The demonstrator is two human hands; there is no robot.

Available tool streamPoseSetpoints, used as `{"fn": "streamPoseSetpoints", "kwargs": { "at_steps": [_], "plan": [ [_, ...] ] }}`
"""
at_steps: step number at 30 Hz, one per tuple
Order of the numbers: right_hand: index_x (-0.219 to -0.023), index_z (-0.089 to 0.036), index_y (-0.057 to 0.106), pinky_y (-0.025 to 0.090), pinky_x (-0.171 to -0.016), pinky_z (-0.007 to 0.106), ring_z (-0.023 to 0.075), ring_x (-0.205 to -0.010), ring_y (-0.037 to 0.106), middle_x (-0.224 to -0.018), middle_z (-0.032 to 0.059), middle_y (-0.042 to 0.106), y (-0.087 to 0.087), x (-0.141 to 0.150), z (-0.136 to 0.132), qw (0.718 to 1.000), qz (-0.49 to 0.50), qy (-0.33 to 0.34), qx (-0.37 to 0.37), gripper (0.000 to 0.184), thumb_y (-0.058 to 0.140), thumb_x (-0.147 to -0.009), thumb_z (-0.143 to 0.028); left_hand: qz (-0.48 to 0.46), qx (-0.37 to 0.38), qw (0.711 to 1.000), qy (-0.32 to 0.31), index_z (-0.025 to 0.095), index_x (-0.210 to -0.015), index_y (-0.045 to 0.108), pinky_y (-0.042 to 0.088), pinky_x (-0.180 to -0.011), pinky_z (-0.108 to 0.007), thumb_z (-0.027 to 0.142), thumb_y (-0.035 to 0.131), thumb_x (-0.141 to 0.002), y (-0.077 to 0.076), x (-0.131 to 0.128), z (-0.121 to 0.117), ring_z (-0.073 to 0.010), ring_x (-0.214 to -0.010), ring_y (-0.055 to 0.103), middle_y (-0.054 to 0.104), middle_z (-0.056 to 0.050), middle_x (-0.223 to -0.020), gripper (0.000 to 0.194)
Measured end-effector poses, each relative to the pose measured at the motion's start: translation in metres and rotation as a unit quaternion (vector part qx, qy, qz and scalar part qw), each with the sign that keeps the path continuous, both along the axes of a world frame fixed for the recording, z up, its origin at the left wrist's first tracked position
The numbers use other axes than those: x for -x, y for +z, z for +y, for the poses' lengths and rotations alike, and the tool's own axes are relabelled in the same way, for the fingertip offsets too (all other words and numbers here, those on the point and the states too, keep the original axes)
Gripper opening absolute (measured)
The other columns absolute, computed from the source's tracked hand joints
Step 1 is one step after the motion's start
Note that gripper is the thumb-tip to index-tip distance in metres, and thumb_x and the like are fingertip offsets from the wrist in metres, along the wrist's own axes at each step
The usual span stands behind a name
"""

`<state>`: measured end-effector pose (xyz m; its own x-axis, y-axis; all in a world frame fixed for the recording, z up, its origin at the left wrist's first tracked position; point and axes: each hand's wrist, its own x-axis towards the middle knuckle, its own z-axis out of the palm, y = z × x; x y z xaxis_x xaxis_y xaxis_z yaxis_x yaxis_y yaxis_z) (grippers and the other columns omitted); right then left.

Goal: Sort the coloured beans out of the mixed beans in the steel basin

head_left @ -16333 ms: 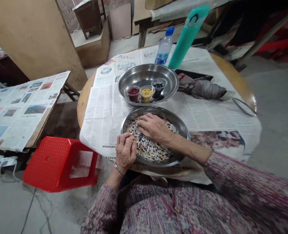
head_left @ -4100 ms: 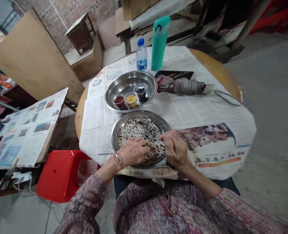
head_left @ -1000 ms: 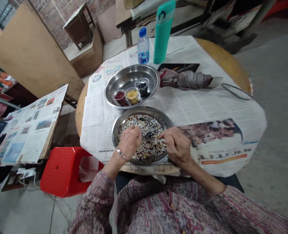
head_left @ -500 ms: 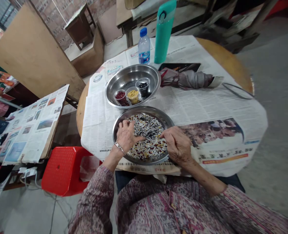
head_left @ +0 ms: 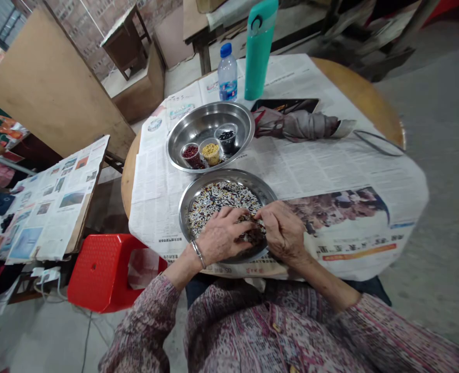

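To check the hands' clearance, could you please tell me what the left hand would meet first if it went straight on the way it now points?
Probably the right hand: its fingertips lie just ahead of the left hand, both over the mixed grains, though depth is hard to judge here.

Speckled black, white and yellow mixed grains [head_left: 214,199] in a shiny silver round steel plate [head_left: 224,174]

Lower centre, a long-sleeved cloth blouse [head_left: 229,331] patterned in mauve, pink and cream; lower left, a bright red dimpled plastic stool [head_left: 85,248]; upper centre, a smooth teal cylindrical flask [head_left: 257,52].
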<state>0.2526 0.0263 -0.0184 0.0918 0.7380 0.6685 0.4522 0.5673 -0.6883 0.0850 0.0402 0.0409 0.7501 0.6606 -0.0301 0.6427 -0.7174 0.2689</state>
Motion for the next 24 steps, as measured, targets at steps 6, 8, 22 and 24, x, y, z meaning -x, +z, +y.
{"fn": "streamPoseSetpoints", "kwargs": {
  "at_steps": [6, 8, 22, 24],
  "plan": [
    [-0.074, -0.023, 0.053, 0.041, -0.066, 0.036, 0.0187, -0.067, 0.053, -0.070, 0.0026, 0.057, -0.002, 0.000, -0.001, 1.000, 0.008, 0.000, 0.010, 0.026, 0.040, -0.097, -0.020, 0.073, -0.012, 0.996, -0.055, 0.022, -0.117, 0.061, 0.047, -0.100, -0.039, 0.018, 0.051, -0.092, -0.011, -0.018, 0.015, -0.0241, -0.117, 0.049, 0.057, -0.007, -0.124, 0.028],
    [-0.075, -0.023, 0.053, 0.042, -0.067, 0.036, 0.0190, -0.067, 0.053, -0.069, 0.0029, 0.057, -0.002, 0.000, -0.001, 1.000, 0.008, -0.003, 0.016, 0.026, 0.040, -0.097, -0.020, 0.088, -0.017, 0.995, -0.039, 0.020, -0.107, 0.063, 0.049, -0.094, -0.035, 0.013, 0.044, -0.094, -0.008, -0.020, 0.025, -0.0225, -0.109, 0.052, 0.060, -0.008, -0.114, 0.024],
    [-0.076, -0.023, 0.054, 0.042, -0.068, 0.035, 0.0168, -0.068, 0.053, -0.070, 0.0015, 0.058, 0.001, 0.000, -0.001, 1.000, 0.004, 0.007, 0.011, 0.025, 0.040, -0.097, -0.018, 0.079, 0.047, 0.963, 0.252, 0.021, -0.119, 0.051, 0.052, -0.091, -0.043, 0.032, 0.081, -0.073, 0.018, 0.045, -0.014, -0.0274, -0.110, 0.054, 0.049, -0.010, -0.122, 0.056],
    [-0.076, -0.023, 0.054, 0.041, -0.068, 0.035, 0.0168, -0.069, 0.053, -0.070, 0.0019, 0.059, 0.001, 0.000, -0.001, 1.000, 0.003, 0.009, 0.011, 0.025, 0.040, -0.096, -0.017, 0.059, 0.071, 0.966, 0.241, 0.020, -0.112, 0.053, 0.052, -0.092, -0.039, 0.021, 0.075, -0.078, 0.013, 0.040, -0.015, -0.0230, -0.103, 0.057, 0.052, -0.007, -0.113, 0.041]
  ]
}}
